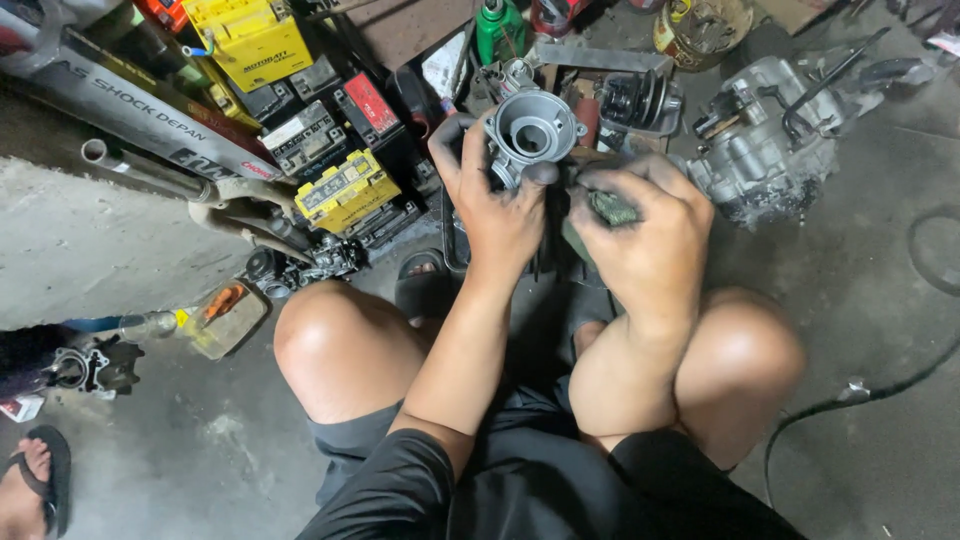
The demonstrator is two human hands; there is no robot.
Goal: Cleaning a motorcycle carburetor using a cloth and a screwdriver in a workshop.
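Left hand [495,205] fingers clamped round carburetor body [530,130]: rigid cast metal, hefty, likely greasy; grip outer casting. Right hand [645,235] fingers pinching dark rag [610,208].

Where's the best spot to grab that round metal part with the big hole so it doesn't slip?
Probably by its chunky body just below the round opening, coming from the left side, as the left hand does now. The metal part has its open bore facing up toward the camera, and its lumpy sides give the fingers edges to wrap around. The right hand works beside it with a greenish cloth.
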